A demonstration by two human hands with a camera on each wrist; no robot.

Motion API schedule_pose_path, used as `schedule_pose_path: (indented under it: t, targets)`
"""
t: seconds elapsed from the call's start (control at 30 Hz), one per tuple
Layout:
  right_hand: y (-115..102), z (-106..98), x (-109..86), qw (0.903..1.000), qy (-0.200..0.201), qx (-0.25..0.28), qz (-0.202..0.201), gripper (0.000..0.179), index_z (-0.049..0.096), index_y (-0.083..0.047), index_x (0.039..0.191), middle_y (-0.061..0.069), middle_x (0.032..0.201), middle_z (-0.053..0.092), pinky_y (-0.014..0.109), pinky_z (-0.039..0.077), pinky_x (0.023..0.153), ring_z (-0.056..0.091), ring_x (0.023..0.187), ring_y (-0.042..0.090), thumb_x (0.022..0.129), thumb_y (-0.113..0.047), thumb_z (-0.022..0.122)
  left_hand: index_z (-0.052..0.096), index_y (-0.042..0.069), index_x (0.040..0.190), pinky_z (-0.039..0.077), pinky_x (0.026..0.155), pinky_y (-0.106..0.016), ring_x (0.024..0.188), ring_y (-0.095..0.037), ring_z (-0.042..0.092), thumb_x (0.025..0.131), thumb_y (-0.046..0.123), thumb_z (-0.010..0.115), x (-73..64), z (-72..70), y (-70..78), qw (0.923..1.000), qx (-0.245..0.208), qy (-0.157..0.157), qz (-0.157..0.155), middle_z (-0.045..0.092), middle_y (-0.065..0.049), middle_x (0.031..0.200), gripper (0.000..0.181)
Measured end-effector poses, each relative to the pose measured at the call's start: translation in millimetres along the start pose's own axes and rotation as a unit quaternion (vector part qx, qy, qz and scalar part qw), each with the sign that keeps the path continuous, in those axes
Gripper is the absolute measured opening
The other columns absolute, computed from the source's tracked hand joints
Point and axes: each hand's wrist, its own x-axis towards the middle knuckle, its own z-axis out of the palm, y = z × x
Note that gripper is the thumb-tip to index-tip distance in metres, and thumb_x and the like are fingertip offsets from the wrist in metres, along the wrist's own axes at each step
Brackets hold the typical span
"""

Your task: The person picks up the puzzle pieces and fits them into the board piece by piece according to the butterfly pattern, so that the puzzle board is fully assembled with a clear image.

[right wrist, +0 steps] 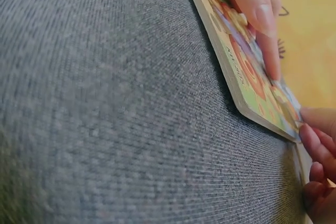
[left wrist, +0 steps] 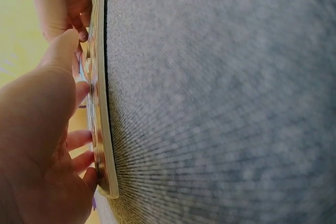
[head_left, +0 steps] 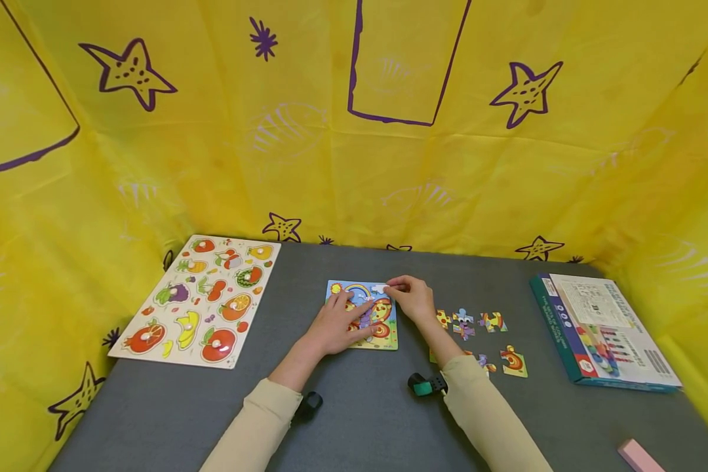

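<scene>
A small square jigsaw puzzle (head_left: 392, 342) with a sun, a rainbow and an orange butterfly lies flat on the table. My left hand (head_left: 335, 324) is spread across it from the left, fingertips on the picture; the left wrist view shows these fingers nearly straight along its face. At the upper right corner, my right hand (head_left: 414, 300) pinches a puzzle piece (head_left: 380, 288) with a white cloud between thumb and forefinger, mostly covered by the fingers. In the right wrist view the right thumb and fingertips (right wrist: 311, 115) meet right at the puzzle's corner.
Several loose puzzle pieces (head_left: 493, 322) lie right of the puzzle, partly behind the right forearm. A fruit peg board (head_left: 197, 308) lies on the left. On the right are a boxed set (head_left: 610, 334) and a pink block (head_left: 640, 455). A yellow cloth (head_left: 354, 170) hangs behind the grey table (head_left: 366, 413).
</scene>
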Motion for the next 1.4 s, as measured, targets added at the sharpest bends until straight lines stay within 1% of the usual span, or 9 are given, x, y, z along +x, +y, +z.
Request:
schedule_pose_path:
  t: [0.23, 0.53, 0.87, 1.13, 1.27, 1.4]
  targets:
    - [1.9, 1.1, 1.8, 0.9996, 0.000, -0.024, -0.011, 0.020, 0.075, -0.011, 0.097, 0.001, 0.083, 0.069, 0.035, 0.044, 0.074, 0.060, 0.080, 0.021, 0.088, -0.029, 0.074, 0.043, 0.032, 0.149, 0.030, 0.107, -0.056, 0.139, -0.036, 0.024, 0.091, 0.063, 0.052, 0.0, -0.2, 0.3, 0.9999, 0.010, 0.000, 0.005, 0.032, -0.017, 0.149, 0.066]
    - [1.9, 2.0, 4.6, 0.9993, -0.004, -0.029, -0.023, 0.019, 0.075, -0.009, 0.095, 0.002, 0.082, 0.068, 0.035, 0.045, 0.073, 0.060, 0.079, 0.020, 0.086, -0.026, 0.076, 0.042, 0.032, 0.149, 0.031, 0.106, -0.056, 0.138, -0.036, 0.024, 0.091, 0.065, 0.050, 1.3, 0.7, 0.0, 0.9998, 0.021, -0.003, 0.005, 0.033, -0.017, 0.148, 0.066]
    - [2.1, 0.6, 4.6, 0.9989, -0.016, -0.030, -0.031, 0.017, 0.074, -0.009, 0.093, 0.001, 0.079, 0.066, 0.032, 0.043, 0.069, 0.058, 0.075, 0.019, 0.087, -0.025, 0.076, 0.043, 0.032, 0.148, 0.031, 0.107, -0.056, 0.138, -0.036, 0.025, 0.092, 0.064, 0.050, 1.2, 0.7, -0.7, 0.9999, 0.014, -0.005, 0.003, 0.032, -0.017, 0.149, 0.065]
    - [1.5, 2.4, 4.8, 0.9991, -0.015, -0.030, -0.026, 0.017, 0.073, -0.009, 0.093, 0.001, 0.079, 0.064, 0.031, 0.041, 0.069, 0.055, 0.074, 0.019, 0.086, -0.024, 0.076, 0.042, 0.032, 0.149, 0.031, 0.107, -0.056, 0.139, -0.036, 0.025, 0.092, 0.063, 0.051, 0.3, -1.8, 0.3, 0.9998, 0.016, -0.012, 0.000, 0.032, -0.017, 0.149, 0.065]
    - [0.5, 4.4, 4.1, 0.9987, -0.011, -0.038, -0.032, 0.016, 0.072, -0.010, 0.093, 0.001, 0.078, 0.062, 0.032, 0.041, 0.068, 0.054, 0.073, 0.019, 0.087, -0.024, 0.075, 0.043, 0.032, 0.148, 0.031, 0.106, -0.057, 0.139, -0.037, 0.024, 0.091, 0.063, 0.052, -0.2, -2.3, 1.2, 0.9998, 0.017, -0.007, 0.003, 0.032, -0.017, 0.149, 0.065]
    - [-1.1, 5.5, 3.4, 0.9976, -0.014, -0.052, -0.044, 0.013, 0.073, -0.011, 0.091, 0.001, 0.080, 0.062, 0.035, 0.042, 0.070, 0.055, 0.077, 0.020, 0.088, -0.023, 0.074, 0.044, 0.033, 0.147, 0.029, 0.107, -0.058, 0.140, -0.037, 0.022, 0.091, 0.065, 0.051, -0.1, -1.5, 1.8, 0.9999, 0.013, -0.002, 0.002, 0.032, -0.016, 0.149, 0.066]
